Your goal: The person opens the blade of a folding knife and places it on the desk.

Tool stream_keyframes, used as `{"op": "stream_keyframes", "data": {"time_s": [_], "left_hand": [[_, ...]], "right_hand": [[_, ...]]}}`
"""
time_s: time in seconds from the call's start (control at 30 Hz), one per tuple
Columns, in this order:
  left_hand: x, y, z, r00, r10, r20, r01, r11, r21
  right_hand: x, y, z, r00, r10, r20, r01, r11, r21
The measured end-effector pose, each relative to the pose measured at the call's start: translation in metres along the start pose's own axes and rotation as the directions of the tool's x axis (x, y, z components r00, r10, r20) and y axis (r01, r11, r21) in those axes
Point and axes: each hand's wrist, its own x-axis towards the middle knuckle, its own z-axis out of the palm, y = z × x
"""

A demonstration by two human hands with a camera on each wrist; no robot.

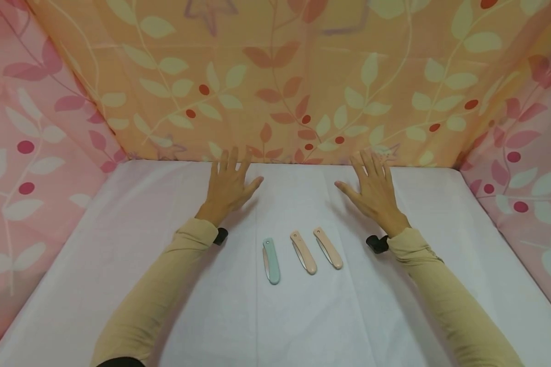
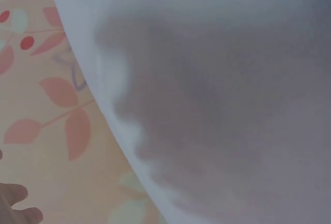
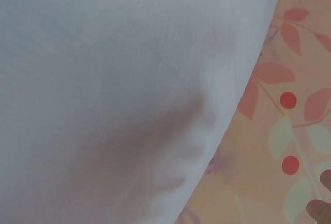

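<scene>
Three folding knives lie side by side on the white cloth in the head view, each with its blade folded along the handle. The leftmost is a mint-green folding knife (image 1: 274, 262); beside it are a beige folding knife (image 1: 305, 253) and another beige folding knife (image 1: 329, 248) at the right. My left hand (image 1: 228, 184) is held out beyond them to the left, fingers spread and holding nothing. On the other side my right hand (image 1: 371, 189) mirrors it, fingers straight and apart. In both wrist views only fingertips show, with the hand's shadow on the cloth.
A white cloth (image 1: 202, 316) covers the table. An orange leaf-patterned curtain (image 1: 275, 76) rises along the far edge. Pink patterned curtains stand at the left (image 1: 32, 168) and the right (image 1: 523, 168). Both wrists wear black straps below the cuffs.
</scene>
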Motion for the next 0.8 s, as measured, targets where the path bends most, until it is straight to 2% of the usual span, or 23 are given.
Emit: {"op": "stream_keyframes", "data": {"time_s": [0.2, 0.43, 0.67, 0.8], "left_hand": [[-0.003, 0.008, 0.001, 1.0, 0.024, -0.014, -0.024, 0.999, 0.036], [-0.006, 0.016, -0.001, 0.999, 0.038, 0.029, -0.039, 0.999, 0.017], [-0.009, 0.026, 0.0, 0.997, 0.07, 0.039, -0.07, 0.997, 0.013], [-0.012, 0.033, 0.001, 0.994, 0.081, 0.069, -0.081, 0.997, 0.001]], "right_hand": [[-0.01, -0.001, -0.002, 1.0, -0.001, 0.016, 0.001, 1.0, 0.009], [-0.02, -0.004, -0.004, 0.998, 0.019, 0.055, -0.022, 0.999, 0.048], [-0.031, -0.009, -0.004, 0.999, -0.001, 0.05, -0.003, 0.997, 0.079], [-0.038, -0.01, -0.003, 0.999, -0.008, 0.047, 0.004, 0.996, 0.089]]}}
